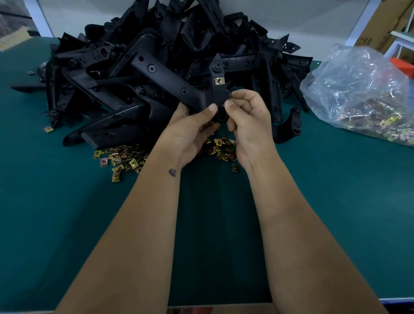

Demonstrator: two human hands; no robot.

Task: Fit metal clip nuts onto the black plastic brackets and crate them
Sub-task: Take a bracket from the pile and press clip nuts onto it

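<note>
Both hands hold one black plastic bracket (171, 79) above the green table (58, 210). My left hand (193, 130) grips its lower end from the left, thumb on top. At the same end my right hand (247, 125) has its thumb and fingers curled on the bracket. One brass-coloured clip nut (219, 81) sits clipped on the bracket's upright arm. Several loose clip nuts (121, 157) lie scattered on the table under and beside my hands.
A big heap of black brackets (182, 33) fills the back of the table. A clear plastic bag of clip nuts (367, 96) lies at the right. Cardboard boxes (393, 24) stand behind it. The table's near edge (219, 304) runs below my forearms.
</note>
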